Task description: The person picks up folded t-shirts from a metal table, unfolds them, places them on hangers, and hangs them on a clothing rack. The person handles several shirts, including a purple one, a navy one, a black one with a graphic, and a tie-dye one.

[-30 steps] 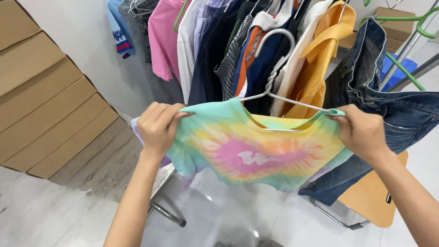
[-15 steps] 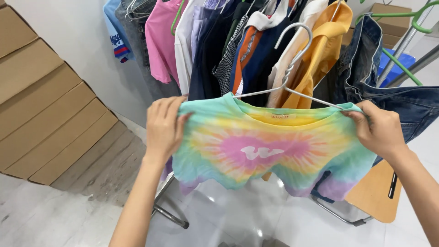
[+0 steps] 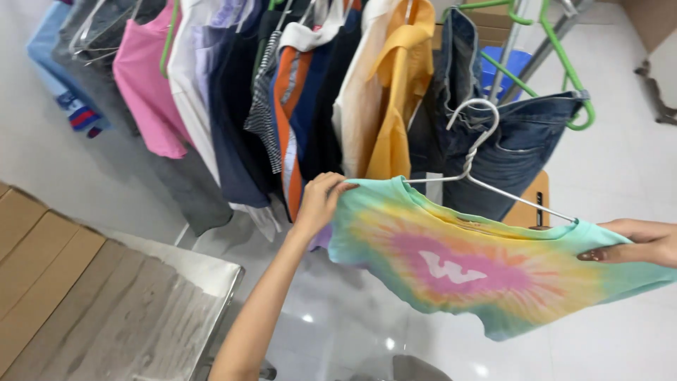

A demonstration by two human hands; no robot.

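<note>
Pinching both shoulders of tie-dye shirt (image 3: pixel 479 268), left hand (image 3: pixel 321 201) and right hand (image 3: pixel 635 243) stretching it level on white hanger (image 3: pixel 476 152), keeping it seated.

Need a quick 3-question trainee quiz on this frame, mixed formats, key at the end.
1. True or false: the tie-dye T-shirt hangs on a green hanger.
2. Which hand grips the shirt's shoulder nearest the yellow garment? A) left hand B) right hand
3. Fill in: the hook of the white wire hanger shows in front of the dark blue ____.

Key: 1 false; 2 A; 3 jeans.
</note>
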